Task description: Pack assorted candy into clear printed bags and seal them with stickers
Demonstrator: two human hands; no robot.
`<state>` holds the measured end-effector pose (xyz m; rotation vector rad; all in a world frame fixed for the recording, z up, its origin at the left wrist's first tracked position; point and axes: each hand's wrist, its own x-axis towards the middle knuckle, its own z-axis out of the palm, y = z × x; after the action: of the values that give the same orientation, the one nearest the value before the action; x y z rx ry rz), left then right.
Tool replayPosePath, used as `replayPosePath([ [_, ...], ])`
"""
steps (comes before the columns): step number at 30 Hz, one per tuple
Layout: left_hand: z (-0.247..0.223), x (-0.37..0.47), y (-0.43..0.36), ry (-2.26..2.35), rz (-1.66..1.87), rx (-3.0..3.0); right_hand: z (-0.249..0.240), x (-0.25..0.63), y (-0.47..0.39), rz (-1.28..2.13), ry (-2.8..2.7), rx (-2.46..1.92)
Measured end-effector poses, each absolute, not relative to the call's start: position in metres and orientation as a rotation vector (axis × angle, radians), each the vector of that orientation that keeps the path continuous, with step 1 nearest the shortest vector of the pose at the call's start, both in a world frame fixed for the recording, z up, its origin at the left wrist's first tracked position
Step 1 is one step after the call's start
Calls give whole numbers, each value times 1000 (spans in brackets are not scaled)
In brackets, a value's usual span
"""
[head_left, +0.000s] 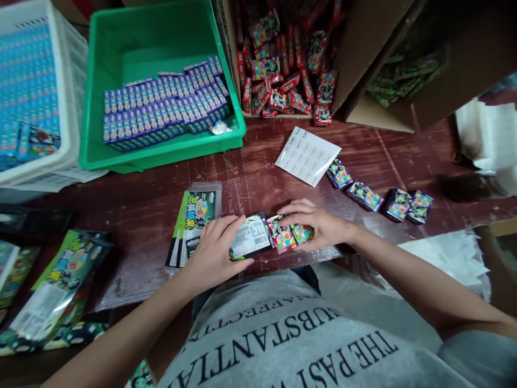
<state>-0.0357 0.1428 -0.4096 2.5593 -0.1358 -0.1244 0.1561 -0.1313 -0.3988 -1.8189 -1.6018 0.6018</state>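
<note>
At the table's near edge, my left hand [216, 250] has its fingers and thumb around the left end of a black box with a white barcode label [253, 237]. My right hand [317, 223] curls over a small green box [302, 233], with its fingertips also on a small red box [281, 235]. The red box stands between the green one and the labelled box, close against both. Flat green and black pouches [200, 210] lie just beyond my left hand, partly covered by it.
A green tub [161, 153] holds rows of purple boxes; a white crate [68, 97] of blue boxes is left of it. Cardboard cartons [359, 48] with red and green boxes stand behind. A sticker sheet [308, 156] and several small boxes [364, 195] lie right. Filled pouches [67, 280] are left.
</note>
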Motion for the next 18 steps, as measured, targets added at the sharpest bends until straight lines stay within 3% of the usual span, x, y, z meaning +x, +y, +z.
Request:
replayPosePath([
  [10, -410, -30, 140, -221, -82, 2641, -410, 165, -112, 567, -1741, -1819],
  [18, -409, -30, 139, -104, -16, 2596, -398, 172, -121, 412, -1515, -1988],
])
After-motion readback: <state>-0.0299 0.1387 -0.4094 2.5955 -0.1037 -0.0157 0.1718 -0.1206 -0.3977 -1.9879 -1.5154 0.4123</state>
